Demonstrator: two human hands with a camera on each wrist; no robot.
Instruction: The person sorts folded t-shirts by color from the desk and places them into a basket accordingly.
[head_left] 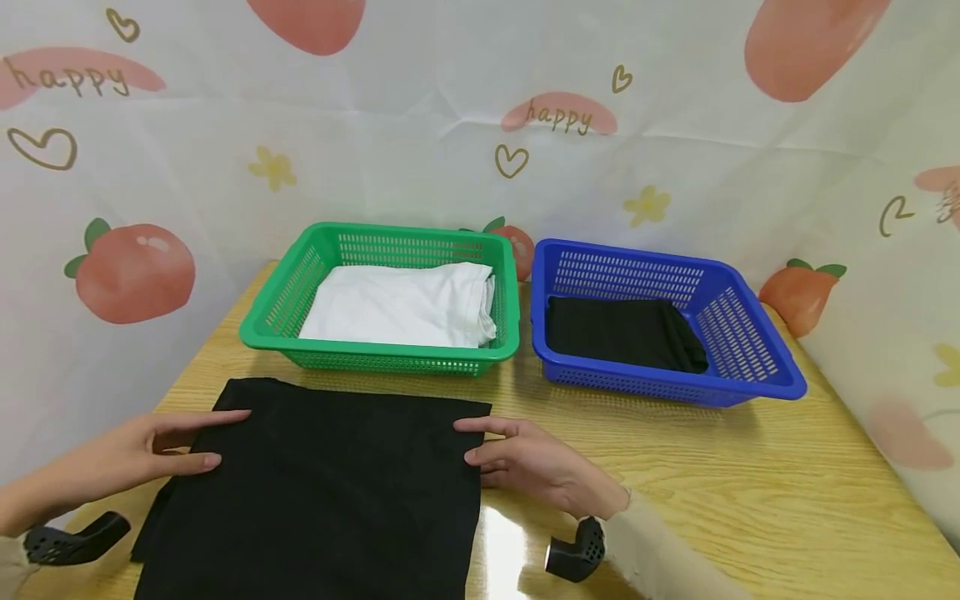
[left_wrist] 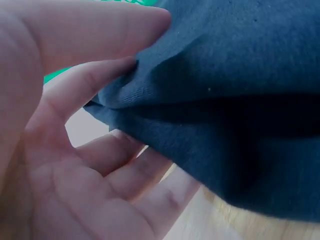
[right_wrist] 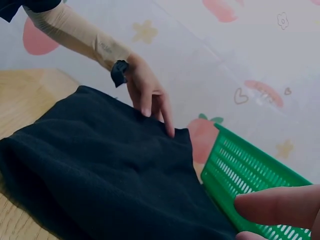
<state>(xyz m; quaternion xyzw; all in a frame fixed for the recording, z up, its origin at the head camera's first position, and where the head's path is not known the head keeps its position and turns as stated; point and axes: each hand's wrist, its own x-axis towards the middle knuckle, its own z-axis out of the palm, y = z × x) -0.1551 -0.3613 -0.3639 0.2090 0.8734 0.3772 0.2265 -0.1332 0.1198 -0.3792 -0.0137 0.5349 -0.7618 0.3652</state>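
Note:
A black cloth [head_left: 322, 492], laid out in layers, is on the wooden table in the head view. At its left edge, my left hand [head_left: 142, 450] rests with index finger and thumb extended over the fabric. The left wrist view shows that hand [left_wrist: 95, 150] spread loosely at the cloth's [left_wrist: 240, 60] edge, some fingers partly behind it. My right hand [head_left: 536, 462] touches the upper right edge with index finger and thumb, other fingers lower beside it. In the right wrist view its fingertips [right_wrist: 250, 205] stand apart near the cloth [right_wrist: 115, 155]; their contact is unclear there.
Behind the cloth stands a green basket [head_left: 397, 354] with folded white fabric [head_left: 397, 304]. To its right is a blue basket [head_left: 660, 379] holding folded black fabric [head_left: 615, 333]. A patterned curtain [head_left: 420, 158] hangs behind the table [head_left: 795, 492].

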